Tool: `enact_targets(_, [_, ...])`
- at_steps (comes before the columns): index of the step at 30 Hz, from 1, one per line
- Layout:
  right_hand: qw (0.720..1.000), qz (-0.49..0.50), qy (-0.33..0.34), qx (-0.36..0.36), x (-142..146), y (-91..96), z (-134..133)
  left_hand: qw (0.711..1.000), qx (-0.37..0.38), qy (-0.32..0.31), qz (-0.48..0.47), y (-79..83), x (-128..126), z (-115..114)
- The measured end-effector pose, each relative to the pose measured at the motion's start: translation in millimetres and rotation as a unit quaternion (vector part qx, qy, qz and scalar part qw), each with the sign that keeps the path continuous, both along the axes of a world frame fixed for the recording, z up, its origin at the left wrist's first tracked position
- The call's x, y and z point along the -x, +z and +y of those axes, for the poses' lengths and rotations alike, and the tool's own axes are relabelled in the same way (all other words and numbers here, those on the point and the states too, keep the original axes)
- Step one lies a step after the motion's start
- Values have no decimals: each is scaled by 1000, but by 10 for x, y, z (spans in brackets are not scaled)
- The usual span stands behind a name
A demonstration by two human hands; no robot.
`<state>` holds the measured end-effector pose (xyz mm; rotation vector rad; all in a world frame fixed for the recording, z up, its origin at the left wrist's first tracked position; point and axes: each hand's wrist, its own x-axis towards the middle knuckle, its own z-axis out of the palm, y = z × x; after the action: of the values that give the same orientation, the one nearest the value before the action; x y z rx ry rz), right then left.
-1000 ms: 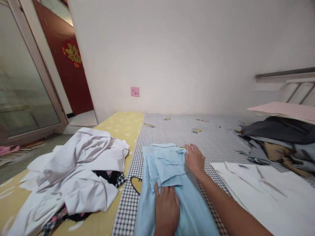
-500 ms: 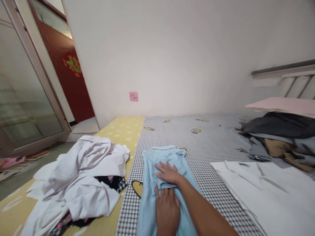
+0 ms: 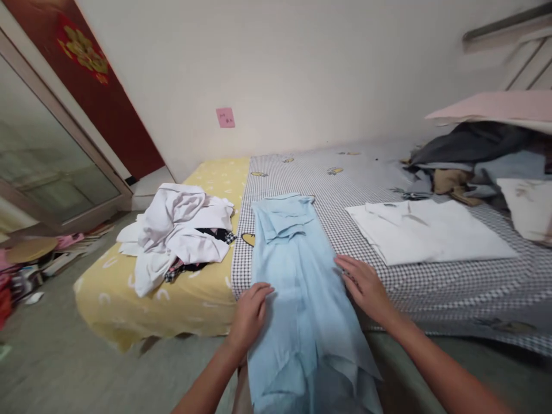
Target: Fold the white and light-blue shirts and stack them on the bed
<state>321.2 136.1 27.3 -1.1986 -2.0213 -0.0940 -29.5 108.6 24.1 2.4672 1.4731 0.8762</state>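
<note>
The room was bright with soft, even light. The white wall [image 3: 302, 69] glowed and looked a bit washed out in the middle. Shadows were faint, but a dark one lay under the yellow bed [image 3: 172, 299]. The glass door [image 3: 47, 167] looked misty with a pale shine. The blue cloth [image 3: 297, 276] in the middle was sharp. The rail [image 3: 504, 23] at the top right and the right arm [image 3: 452, 379] were smeared. The door frame [image 3: 73, 123] leaned, bent by the lens.
</note>
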Motion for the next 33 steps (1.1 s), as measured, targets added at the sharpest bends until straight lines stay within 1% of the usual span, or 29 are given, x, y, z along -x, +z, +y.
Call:
enact_targets(1, [999,-17,-27,-10,-106,-167,-195,999,-34,5,2,-63,139,-168])
enact_targets(3, [995,-60,-82,-13,-275,-504,-538,994,-103,20,35,-206,373,-456])
enact_targets(5, [985,-98,-139,-9,-367,-778,-799,983,-156,29,89,-332,515,-659])
enact_targets(6, [980,-108,-166,-8,-383,-869,-896,977,-175,33,116,-374,545,-728])
enact_targets(7, [976,-115,-187,-9,-382,-921,-969,972,-188,40,139,-397,551,-776])
enact_targets(8, [972,-118,-202,-12,-366,-934,-1020,967,-196,49,157,-401,535,-805])
enact_targets(10, [970,-131,-202,-20,-301,-854,-1067,959,-208,64,182,-353,460,-818])
enact_targets(12, [974,-161,-158,-29,-211,-685,-1064,948,-224,50,218,-247,364,-796])
enact_targets(13, [975,-184,-120,-39,-161,-590,-1053,940,-235,25,247,-181,321,-781])
enact_targets(15, [969,-236,-17,-73,-55,-419,-1022,913,-258,-45,314,-46,259,-757])
enact_targets(17, [949,-280,102,-100,56,-304,-985,882,-282,-107,362,66,238,-744])
enact_targets(18, [939,-290,159,-93,111,-268,-963,871,-288,-133,375,108,241,-740])
enact_targets(19, [933,-286,210,-66,163,-242,-937,866,-284,-159,379,143,250,-734])
enact_targets(20, [930,-267,253,-20,209,-218,-907,869,-266,-189,372,174,263,-727])
enact_targets(21, [927,-236,287,39,249,-189,-872,881,-226,-221,353,205,276,-716])
enact_targets(22, [924,-198,309,106,280,-148,-830,899,-162,-249,321,241,286,-701])
enact_targets(23, [919,-156,319,174,300,-89,-781,919,-77,-270,276,287,291,-679])
enact_targets(24, [912,-112,315,239,309,-8,-724,935,20,-278,219,343,290,-650])
enact_targets(25, [900,-70,305,302,309,93,-656,944,117,-267,155,411,281,-607])
enact_targets(26, [884,-30,295,362,301,209,-574,945,204,-239,86,488,265,-547])
enact_targets(27, [860,7,290,420,289,330,-478,939,277,-203,17,567,243,-466])
enact_targets(28, [829,42,289,476,277,446,-366,924,341,-166,-51,644,217,-358])
enact_targets(29, [797,83,285,526,268,545,-240,899,402,-126,-116,712,186,-224])
enact_targets(30, [766,134,276,565,264,618,-101,865,459,-79,-188,763,152,-66])
enact_targets(31, [742,195,255,588,268,659,44,822,504,-31,-263,792,115,108])
enact_targets(32, [725,262,223,596,278,669,190,777,533,14,-335,798,77,289])
enact_targets(33, [711,331,186,592,294,649,331,737,544,55,-397,782,40,465])
